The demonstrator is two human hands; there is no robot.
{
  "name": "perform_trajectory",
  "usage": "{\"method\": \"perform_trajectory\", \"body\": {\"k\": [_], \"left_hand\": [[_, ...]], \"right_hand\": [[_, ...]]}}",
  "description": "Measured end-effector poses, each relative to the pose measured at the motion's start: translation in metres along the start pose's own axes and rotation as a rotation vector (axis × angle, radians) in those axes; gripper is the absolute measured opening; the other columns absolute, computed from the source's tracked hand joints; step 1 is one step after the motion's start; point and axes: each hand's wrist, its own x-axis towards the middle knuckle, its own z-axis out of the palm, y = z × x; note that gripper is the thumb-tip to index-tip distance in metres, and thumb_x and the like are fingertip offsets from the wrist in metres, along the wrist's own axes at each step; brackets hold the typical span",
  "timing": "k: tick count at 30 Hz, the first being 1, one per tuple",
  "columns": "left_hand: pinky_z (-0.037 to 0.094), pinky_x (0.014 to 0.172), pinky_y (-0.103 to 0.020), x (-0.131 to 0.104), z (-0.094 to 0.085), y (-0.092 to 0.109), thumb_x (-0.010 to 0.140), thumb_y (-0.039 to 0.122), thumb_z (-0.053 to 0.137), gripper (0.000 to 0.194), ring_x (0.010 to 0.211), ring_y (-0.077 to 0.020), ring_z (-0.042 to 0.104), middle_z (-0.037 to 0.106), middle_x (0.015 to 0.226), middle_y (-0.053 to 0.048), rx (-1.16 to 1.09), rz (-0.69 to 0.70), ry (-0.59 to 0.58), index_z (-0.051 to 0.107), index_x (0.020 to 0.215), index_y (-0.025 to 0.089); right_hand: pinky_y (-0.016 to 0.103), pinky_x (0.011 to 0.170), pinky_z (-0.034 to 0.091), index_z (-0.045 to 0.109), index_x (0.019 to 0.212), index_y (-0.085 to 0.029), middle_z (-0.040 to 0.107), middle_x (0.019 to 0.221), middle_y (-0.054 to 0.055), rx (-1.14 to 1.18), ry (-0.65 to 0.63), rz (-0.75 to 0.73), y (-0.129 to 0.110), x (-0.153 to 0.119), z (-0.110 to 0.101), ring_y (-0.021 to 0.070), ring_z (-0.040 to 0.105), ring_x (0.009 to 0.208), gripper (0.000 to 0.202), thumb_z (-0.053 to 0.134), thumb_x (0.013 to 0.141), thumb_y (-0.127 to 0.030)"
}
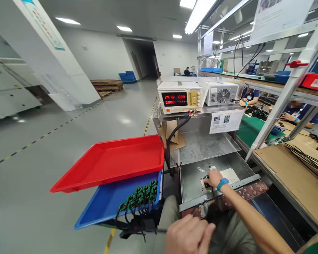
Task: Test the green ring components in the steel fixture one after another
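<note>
A shallow metal drawer [190, 183], dull grey and scuffed, stands pulled out under a clear acrylic shelf, and inside it lies one pale square fixture plate [229, 175] with a small dark part [207, 180] at its near-left corner. The right hand [214, 178], a blue band on its wrist, reaches into the drawer and curls its fingers closed around that dark part, pressing it onto the plate. The left hand [188, 234] sits low by the lap, loosely closed, fingers folded in; a thin dark cable [148, 231] runs to it, though I cannot tell if it is truly pinched. To the left two flat plastic trays are stacked askew: one red tray [108, 162], glossy, on top, and one blue tray [106, 203] beneath, carrying a cluster of green-and-black wound parts [140, 197] with dark leads trailing over its edge. Above the drawer stand two boxy cream-coloured instruments: a power supply [180, 97] with red digits, and a fan-fronted unit [222, 93].
</note>
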Motion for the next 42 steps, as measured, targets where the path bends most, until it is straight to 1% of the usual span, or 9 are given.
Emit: {"method": "perform_trajectory", "body": {"k": [4,8,11,16,28,31,34,37,42], "left_hand": [[0.012,0.041,-0.033,0.022,0.05,0.019,0.093,0.033,0.056,0.046,0.039,-0.0139,0.042,0.048,0.041,-0.002,-0.095,0.456,-0.165,0.055,0.048,0.023],[0.023,0.044,-0.033,0.002,0.106,0.027,0.098,0.037,0.048,0.049,0.045,-0.0163,0.042,0.052,0.049,-0.003,-0.607,0.354,-0.345,0.057,0.052,0.026],[0.036,0.053,-0.033,-0.021,0.113,0.02,0.102,0.04,0.034,0.051,0.053,-0.0177,0.05,0.06,0.058,-0.004,-0.727,0.292,-0.251,0.065,0.063,0.028],[0.049,0.072,-0.031,-0.025,0.073,-0.001,0.092,0.05,0.058,0.03,0.075,-0.0185,0.061,0.068,0.084,-0.005,-0.948,-0.753,0.227,0.068,0.096,0.022],[0.023,0.04,-0.016,-0.051,0.05,-0.026,0.051,0.037,0.095,0.048,0.048,-0.0047,0.041,0.046,0.056,0.006,-1.972,-1.475,-0.312,0.06,0.074,0.014],[0.021,0.039,-0.014,-0.065,0.058,-0.03,0.049,0.033,0.094,0.047,0.044,-0.0021,0.034,0.041,0.053,0.009,-1.915,-1.665,-0.293,0.057,0.069,0.013],[0.025,0.039,-0.013,-0.082,0.068,-0.032,0.06,0.043,0.089,0.045,0.045,-0.0024,0.04,0.049,0.059,0.008,-1.718,-1.656,-0.041,0.06,0.081,0.016],[0.036,0.04,-0.018,-0.104,0.075,-0.035,0.076,0.058,0.073,0.048,0.05,-0.0082,0.052,0.062,0.069,0.004,-1.221,-1.439,0.152,0.063,0.101,0.019],[0.057,0.074,-0.03,-0.129,0.078,-0.038,0.096,0.045,0.05,0.033,0.081,-0.0192,0.071,0.076,0.099,-0.007,-0.535,-0.957,-0.028,0.07,0.11,0.023]], "right_hand": [[0.023,0.063,0.046,0.067,0.092,-0.013,0.07,0.087,0.01,0.221,-0.143,-0.17,-0.018,-0.041,-0.023,0.018,0.066,0.078,0.054,0.036,0.103,-0.057],[0.02,0.041,0.035,0.06,0.102,-0.015,0.057,0.062,-0.002,0.909,-0.482,-0.231,-0.027,-0.1,-0.025,0.0102,0.047,0.045,0.063,0.045,0.092,-0.075],[0.018,0.038,0.026,0.06,0.092,-0.014,0.043,0.053,-0.007,1.159,-0.427,-0.189,-0.018,-0.134,-0.019,0.0064,0.032,0.041,0.057,0.06,0.087,-0.07],[0.018,0.04,0.021,0.059,0.087,-0.015,0.038,0.052,-0.008,1.261,-0.389,-0.22,-0.001,-0.166,-0.005,0.0051,0.026,0.043,0.047,0.057,0.094,-0.062],[0.019,0.05,0.029,0.054,0.089,-0.017,0.051,0.057,-0.005,1.301,-0.419,-0.201,-0.002,-0.188,0.035,0.0073,0.041,0.049,0.044,0.07,0.087,-0.058],[0.021,0.054,0.032,0.054,0.083,-0.016,0.052,0.06,-0.003,1.161,-0.347,-0.162,-0.007,-0.191,0.051,0.0092,0.044,0.054,0.042,0.065,0.09,-0.056],[0.023,0.057,0.033,0.053,0.077,-0.018,0.053,0.064,-0.002,0.872,-0.144,-0.083,-0.016,-0.19,0.071,0.011,0.045,0.058,0.036,0.055,0.097,-0.048],[0.025,0.061,0.031,0.052,0.075,-0.019,0.056,0.064,-0.001,0.59,-0.024,-0.057,-0.026,-0.187,0.089,0.0124,0.049,0.059,0.03,0.048,0.099,-0.036],[0.027,0.062,0.029,0.052,0.078,-0.02,0.062,0.069,0.0,0.412,-0.002,-0.064,-0.03,-0.176,0.106,0.0154,0.055,0.062,0.019,0.045,0.096,-0.024]]}}
